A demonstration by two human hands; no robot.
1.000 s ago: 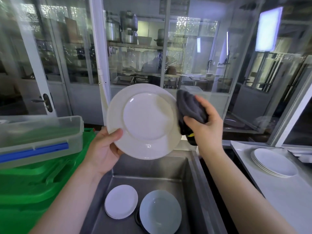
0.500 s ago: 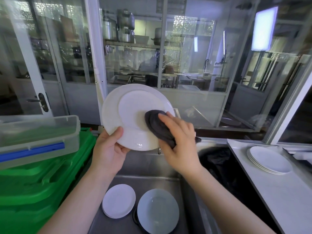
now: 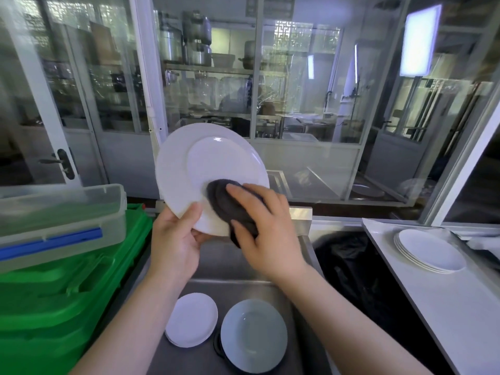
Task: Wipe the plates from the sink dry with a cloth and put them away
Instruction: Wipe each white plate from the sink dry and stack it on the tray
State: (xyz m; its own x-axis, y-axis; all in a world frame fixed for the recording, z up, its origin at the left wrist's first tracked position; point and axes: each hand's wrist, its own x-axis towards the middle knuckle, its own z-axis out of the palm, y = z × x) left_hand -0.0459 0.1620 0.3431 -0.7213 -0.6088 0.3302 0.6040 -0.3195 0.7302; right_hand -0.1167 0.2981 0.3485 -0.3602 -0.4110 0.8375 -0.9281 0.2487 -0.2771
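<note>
Large white plate [image 3: 213,163] held up tilted above the steel sink [image 3: 270,269], lower rim gripped by left hand [image 3: 176,239]. Dark cloth [image 3: 230,204] pressed against its lower right face, clutched in right hand [image 3: 267,228]. Two plates [image 3: 224,331] lying in the sink below; dried stack [image 3: 430,250] on right counter [image 3: 446,307].

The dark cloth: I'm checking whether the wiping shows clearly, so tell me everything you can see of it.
The dark cloth is charcoal grey, soft and bunched into a wad. The right hand grips it and presses it against the lower part of the white plate, which the left hand holds tilted above the sink.
</note>
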